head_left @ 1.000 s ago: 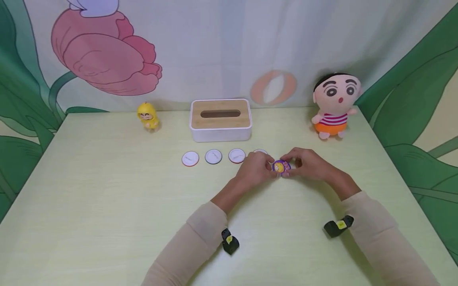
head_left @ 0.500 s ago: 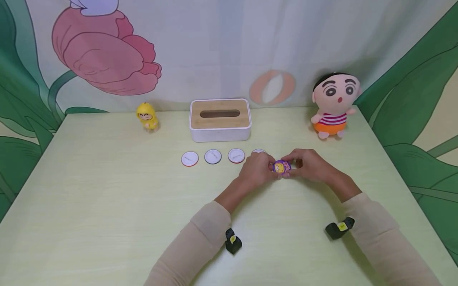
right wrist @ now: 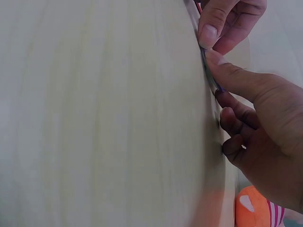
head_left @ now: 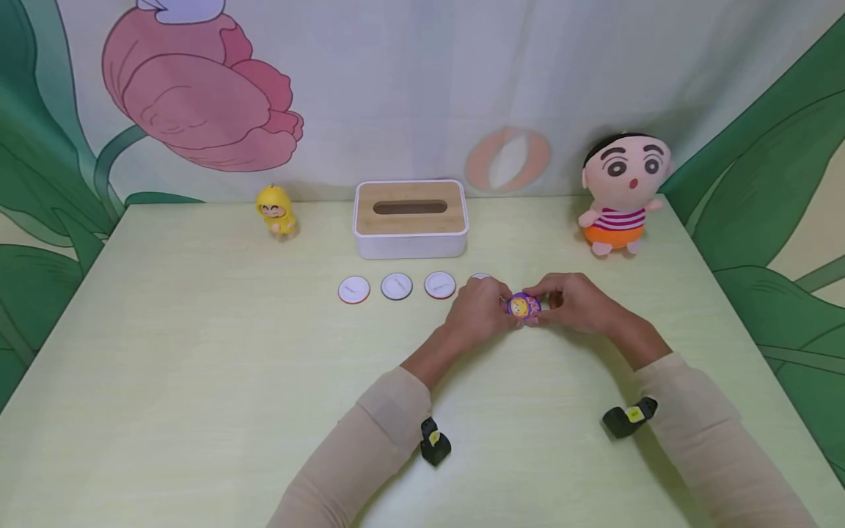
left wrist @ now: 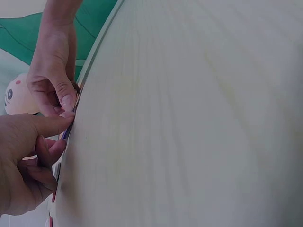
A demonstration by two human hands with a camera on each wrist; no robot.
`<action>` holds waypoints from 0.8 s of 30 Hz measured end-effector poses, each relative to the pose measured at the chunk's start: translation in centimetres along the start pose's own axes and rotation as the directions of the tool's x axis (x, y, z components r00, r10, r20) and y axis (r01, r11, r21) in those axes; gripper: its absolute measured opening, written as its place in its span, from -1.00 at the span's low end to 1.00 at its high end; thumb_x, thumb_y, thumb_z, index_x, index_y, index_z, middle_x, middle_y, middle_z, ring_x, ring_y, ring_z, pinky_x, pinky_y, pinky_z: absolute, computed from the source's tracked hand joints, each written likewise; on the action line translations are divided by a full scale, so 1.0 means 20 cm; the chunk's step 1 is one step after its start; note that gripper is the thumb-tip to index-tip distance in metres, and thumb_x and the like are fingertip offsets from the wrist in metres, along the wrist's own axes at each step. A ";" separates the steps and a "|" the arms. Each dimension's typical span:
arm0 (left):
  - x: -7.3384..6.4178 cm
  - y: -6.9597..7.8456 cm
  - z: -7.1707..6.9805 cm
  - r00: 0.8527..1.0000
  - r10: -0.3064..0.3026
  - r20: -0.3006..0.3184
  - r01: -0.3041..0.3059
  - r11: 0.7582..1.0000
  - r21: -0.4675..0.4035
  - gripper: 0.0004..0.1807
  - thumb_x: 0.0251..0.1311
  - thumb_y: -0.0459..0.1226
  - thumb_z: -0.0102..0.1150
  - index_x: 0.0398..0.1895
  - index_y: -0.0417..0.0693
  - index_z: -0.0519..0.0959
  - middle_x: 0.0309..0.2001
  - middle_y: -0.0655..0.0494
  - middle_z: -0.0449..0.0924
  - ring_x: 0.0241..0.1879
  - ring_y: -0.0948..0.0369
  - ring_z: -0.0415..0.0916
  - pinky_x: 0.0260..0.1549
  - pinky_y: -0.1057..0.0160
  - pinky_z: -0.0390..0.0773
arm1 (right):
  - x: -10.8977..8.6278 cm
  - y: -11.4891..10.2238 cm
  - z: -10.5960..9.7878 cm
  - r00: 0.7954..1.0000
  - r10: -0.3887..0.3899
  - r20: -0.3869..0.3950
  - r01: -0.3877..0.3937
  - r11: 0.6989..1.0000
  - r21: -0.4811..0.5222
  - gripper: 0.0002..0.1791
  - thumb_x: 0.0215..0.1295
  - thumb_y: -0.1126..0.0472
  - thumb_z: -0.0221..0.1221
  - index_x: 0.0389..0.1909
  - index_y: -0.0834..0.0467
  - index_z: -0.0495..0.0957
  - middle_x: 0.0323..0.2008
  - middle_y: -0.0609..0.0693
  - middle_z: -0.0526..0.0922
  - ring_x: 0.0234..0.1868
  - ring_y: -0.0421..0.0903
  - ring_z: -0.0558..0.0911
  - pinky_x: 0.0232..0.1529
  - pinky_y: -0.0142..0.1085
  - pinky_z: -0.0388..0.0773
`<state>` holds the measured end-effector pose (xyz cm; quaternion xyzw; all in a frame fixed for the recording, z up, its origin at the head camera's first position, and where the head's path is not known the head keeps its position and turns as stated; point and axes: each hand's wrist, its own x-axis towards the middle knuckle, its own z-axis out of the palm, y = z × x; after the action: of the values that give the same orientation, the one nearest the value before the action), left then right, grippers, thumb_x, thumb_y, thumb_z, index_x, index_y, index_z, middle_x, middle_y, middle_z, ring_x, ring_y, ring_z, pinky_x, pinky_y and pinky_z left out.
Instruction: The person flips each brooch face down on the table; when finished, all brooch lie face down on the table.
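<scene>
A round purple button badge [head_left: 521,307] with a yellow cartoon figure faces up at the table, right of centre in the head view. My left hand [head_left: 477,313] pinches its left edge with thumb and fingers. On the opposite edge my right hand [head_left: 576,303] does the same. Both wrist views show the badge edge-on and low over the tabletop, with the thumbs of the left hand [left wrist: 23,161] and right hand [right wrist: 265,113] close together. Face-down badges lie in a row to the left: a white one [head_left: 353,290], a second [head_left: 397,286], a third [head_left: 439,284], and another [head_left: 481,277] partly behind my left hand.
A white tissue box [head_left: 411,246] with a wooden lid stands behind the row. At the back left sits a small yellow figurine [head_left: 276,210], at the back right a plush doll [head_left: 619,194]. A printed curtain [head_left: 383,95] hangs behind the table [head_left: 198,367].
My left hand and forearm have shifted slightly to the right. Both hands keep hold of the badge, and the head view has moved a little.
</scene>
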<state>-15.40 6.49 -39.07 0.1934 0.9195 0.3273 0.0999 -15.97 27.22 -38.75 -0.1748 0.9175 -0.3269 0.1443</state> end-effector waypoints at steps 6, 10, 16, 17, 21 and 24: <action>0.00 0.01 -0.01 1.000 -0.012 0.001 0.012 1.000 -0.010 -0.67 0.02 -0.11 0.57 -0.19 -0.09 0.78 -0.39 0.14 0.76 -0.28 0.27 0.53 -0.35 0.43 0.40 | 0.00 0.00 -0.01 1.000 0.000 0.021 0.000 1.000 0.024 -0.48 0.10 0.31 0.48 0.13 0.31 0.65 -0.26 0.10 0.69 -0.28 -0.07 0.45 -0.33 -0.44 0.37; 0.01 0.01 -0.01 1.000 -0.013 -0.006 0.013 1.000 -0.016 -0.65 0.01 -0.11 0.58 -0.19 -0.10 0.78 -0.31 0.11 0.78 -0.23 0.24 0.58 -0.31 0.42 0.45 | 0.00 0.00 -0.01 1.000 0.009 0.020 -0.010 0.999 0.031 -0.47 0.11 0.32 0.47 0.14 0.31 0.64 -0.26 0.11 0.68 -0.28 -0.06 0.45 -0.33 -0.43 0.37; 0.02 0.01 -0.01 1.000 -0.024 -0.008 0.024 0.999 -0.031 -0.66 0.01 -0.14 0.58 -0.18 -0.11 0.76 -0.34 0.10 0.77 -0.28 0.28 0.54 -0.32 0.44 0.42 | 0.01 0.00 -0.01 1.000 -0.005 -0.001 0.005 1.000 0.020 -0.49 0.11 0.35 0.46 0.13 0.32 0.64 -0.26 0.12 0.67 -0.30 -0.07 0.45 -0.34 -0.44 0.38; 0.02 0.01 -0.01 1.000 -0.025 -0.009 0.025 0.999 -0.032 -0.66 0.01 -0.15 0.58 -0.18 -0.11 0.76 -0.35 0.11 0.77 -0.30 0.29 0.53 -0.33 0.44 0.41 | 0.01 -0.01 -0.01 1.000 -0.009 -0.005 0.009 1.000 0.016 -0.49 0.11 0.35 0.46 0.12 0.32 0.65 -0.26 0.12 0.67 -0.30 -0.07 0.45 -0.34 -0.44 0.38; 0.03 0.00 0.00 0.999 -0.031 -0.018 0.030 0.999 -0.038 -0.68 0.01 -0.19 0.57 -0.17 -0.11 0.74 -0.37 0.11 0.77 -0.36 0.32 0.51 -0.40 0.47 0.39 | 0.01 -0.01 -0.01 0.999 -0.023 -0.029 0.023 1.000 0.003 -0.50 0.11 0.36 0.46 0.12 0.32 0.65 -0.24 0.14 0.67 -0.30 -0.06 0.46 -0.34 -0.44 0.39; 0.03 0.00 -0.01 0.999 -0.035 -0.021 0.034 0.998 -0.051 -0.69 0.02 -0.22 0.56 -0.17 -0.11 0.73 -0.37 0.10 0.77 -0.39 0.33 0.53 -0.44 0.48 0.38 | 0.01 -0.01 0.00 0.998 -0.031 -0.051 0.031 1.000 -0.004 -0.51 0.10 0.37 0.46 0.10 0.33 0.66 -0.24 0.14 0.67 -0.31 -0.06 0.46 -0.35 -0.44 0.40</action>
<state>-16.03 6.76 -38.96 0.1715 0.9152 0.3505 0.1005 -16.20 27.07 -38.64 -0.1808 0.9185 -0.3321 0.1156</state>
